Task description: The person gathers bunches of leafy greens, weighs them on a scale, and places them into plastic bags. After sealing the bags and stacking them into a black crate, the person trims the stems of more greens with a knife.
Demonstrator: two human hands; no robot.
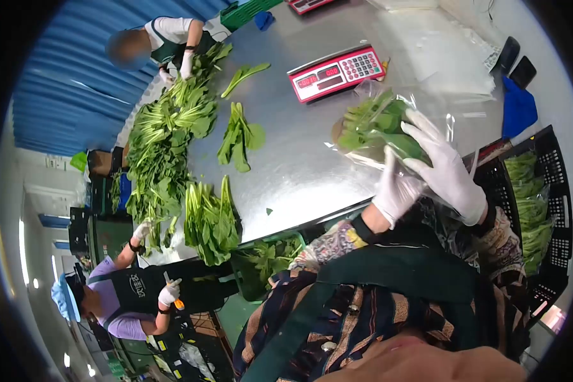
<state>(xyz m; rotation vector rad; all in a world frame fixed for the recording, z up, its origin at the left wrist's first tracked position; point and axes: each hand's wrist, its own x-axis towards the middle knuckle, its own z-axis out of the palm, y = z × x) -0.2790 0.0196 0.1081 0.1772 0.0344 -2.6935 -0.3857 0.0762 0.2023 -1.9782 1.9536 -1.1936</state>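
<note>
A clear plastic bag of leafy greens (pixel 379 124) is in front of me, beside the red scale. My left hand (pixel 398 188), in a white glove, grips the near edge of the bag with thumb and fingers. My right hand (pixel 449 169), also gloved, lies over the bag's right side, its fingers bent against the plastic and leaves. Where the fingertips meet the film is partly hidden by glare and folds.
A red digital scale (pixel 336 72) stands on the metal table (pixel 286 146). Greens are heaped (pixel 172 127) and bunched (pixel 211 219) on the left. Plastic bags (pixel 449 54) lie at the back right; a black crate (pixel 557 210) holds packed greens. Two co-workers (pixel 118 293) stand leftward, one holding a knife.
</note>
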